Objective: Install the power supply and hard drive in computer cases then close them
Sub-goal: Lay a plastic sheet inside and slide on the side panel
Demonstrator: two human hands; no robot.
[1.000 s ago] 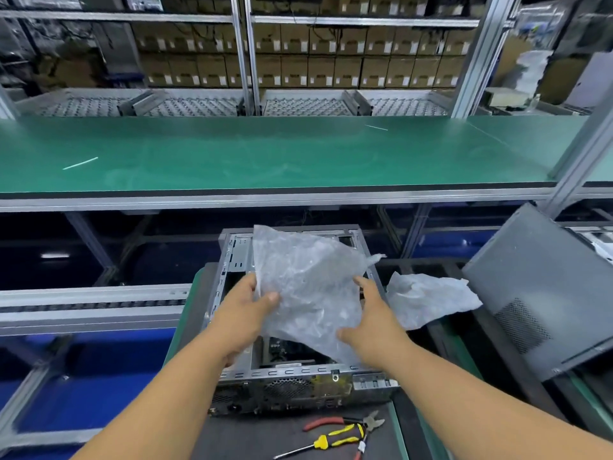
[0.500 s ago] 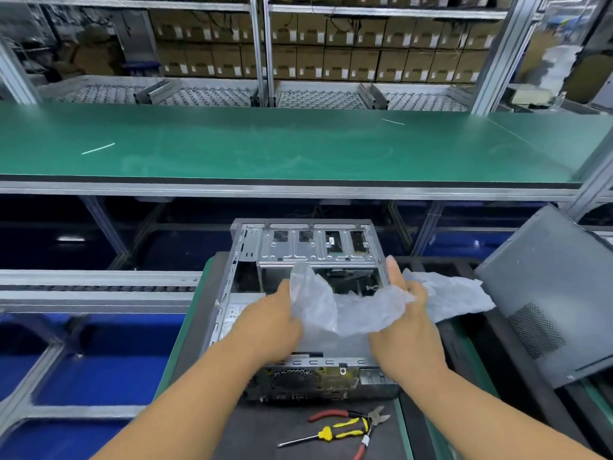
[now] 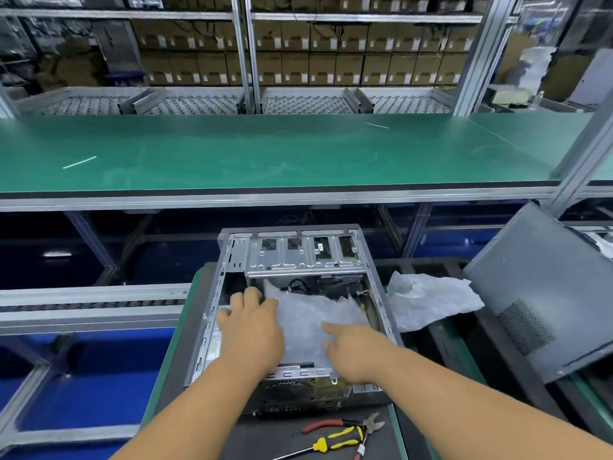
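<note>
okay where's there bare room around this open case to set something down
The green shelf behind the computer case is almost bare, with only two thin white strips lying on it. The dark mat left of the pliers and screwdriver is free. Right of the case is crowded: crumpled wrap and the leaning side panel. Both hands press plastic sheet inside.

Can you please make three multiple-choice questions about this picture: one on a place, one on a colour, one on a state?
1. Where do the pliers lie?
A. in front of the case
B. on the green shelf
C. inside the case

2. What colour is the screwdriver handle?
A. blue
B. yellow and black
C. white

3. In what state is the computer case?
A. closed
B. open on top
C. upside down

Answers: 1 A, they lie nearer the camera than the case. 2 B, the grip is yellow with black. 3 B, both hands, left hand and right hand, press a plastic sheet inside it.
</note>
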